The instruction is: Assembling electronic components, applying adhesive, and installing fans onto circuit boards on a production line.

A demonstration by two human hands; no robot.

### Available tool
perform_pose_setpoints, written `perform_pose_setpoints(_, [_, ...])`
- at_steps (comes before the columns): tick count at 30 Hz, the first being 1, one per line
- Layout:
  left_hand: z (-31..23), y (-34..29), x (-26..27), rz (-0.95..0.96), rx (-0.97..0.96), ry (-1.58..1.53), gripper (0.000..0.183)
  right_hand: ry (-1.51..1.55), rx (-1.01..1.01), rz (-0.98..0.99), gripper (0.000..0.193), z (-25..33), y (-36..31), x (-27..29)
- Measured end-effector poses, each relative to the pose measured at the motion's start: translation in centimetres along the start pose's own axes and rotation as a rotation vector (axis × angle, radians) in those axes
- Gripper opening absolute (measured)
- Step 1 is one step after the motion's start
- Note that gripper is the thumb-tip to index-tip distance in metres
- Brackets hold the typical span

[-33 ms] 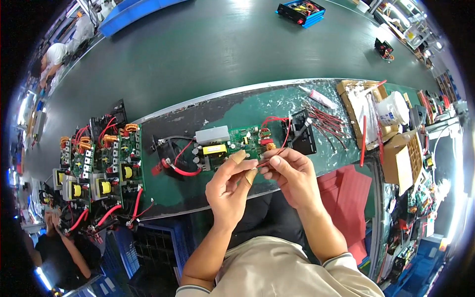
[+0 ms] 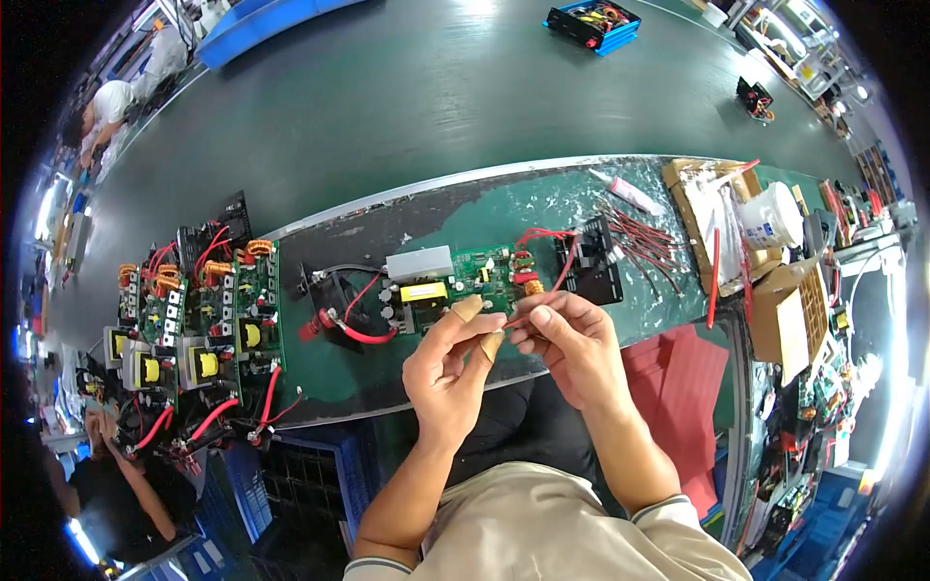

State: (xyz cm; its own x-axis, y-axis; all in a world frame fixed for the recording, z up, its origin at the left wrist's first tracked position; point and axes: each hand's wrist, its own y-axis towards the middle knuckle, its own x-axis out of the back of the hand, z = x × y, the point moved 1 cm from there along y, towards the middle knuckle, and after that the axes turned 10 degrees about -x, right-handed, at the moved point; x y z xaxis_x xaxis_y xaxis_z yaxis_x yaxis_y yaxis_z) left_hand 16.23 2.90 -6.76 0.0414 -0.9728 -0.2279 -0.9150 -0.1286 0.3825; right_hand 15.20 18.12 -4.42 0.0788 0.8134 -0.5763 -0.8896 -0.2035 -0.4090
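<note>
Bare fingertips work a thin red wire [image 2: 564, 275] above the bench [image 2: 339, 373].
The left hand [image 2: 446, 376] and right hand [image 2: 579, 356] pinch it close together, beside the green circuit board [image 2: 472, 262] (its tip is too small to make out); slender, gently bent, it rises toward the black panel [image 2: 593, 271]. The next move seems to call for steadiness.

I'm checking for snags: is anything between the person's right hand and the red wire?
Nothing visible: the right hand pinches the red wire directly, with the left hand close beside and the circuit board beyond.
</note>
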Motion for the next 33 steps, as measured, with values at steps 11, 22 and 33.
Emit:
perform_pose_setpoints(11, [-0.5,1.8,2.5,0.047,-0.202,0.525,0.042,-0.366,0.144,-0.048,0.012,0.5,1.7,0.1])
perform_pose_setpoints(22, [-2.2,4.3,3.0,0.799,-0.082,1.235,0.061,-1.270,0.585,0.015,0.009,1.8,7.4,-1.0])
perform_pose_setpoints(33, [-1.8,5.5,2.8,0.772,-0.013,1.266,0.062,-1.316,0.560,0.098,0.010,1.6,8.8,-1.8])
